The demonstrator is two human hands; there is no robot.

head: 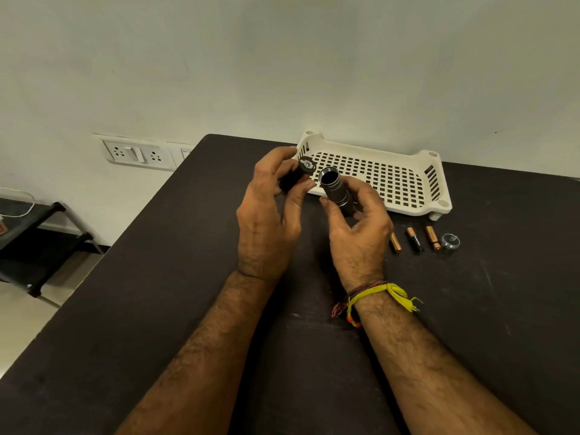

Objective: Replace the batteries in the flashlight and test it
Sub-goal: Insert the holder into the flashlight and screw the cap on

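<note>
Right hand (357, 227) holds the tube (337, 194) open end up, ready for loading; left hand (266, 215) grips the holder (296, 174) just beside it. Batteries (414, 239) and cap (449, 240) lie right of that grip on the worktop (157, 309).

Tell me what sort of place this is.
Probably a plain indoor room at home or in an office: a dark table against a bare painted wall, wall sockets with switches, and a black side stand.
</note>
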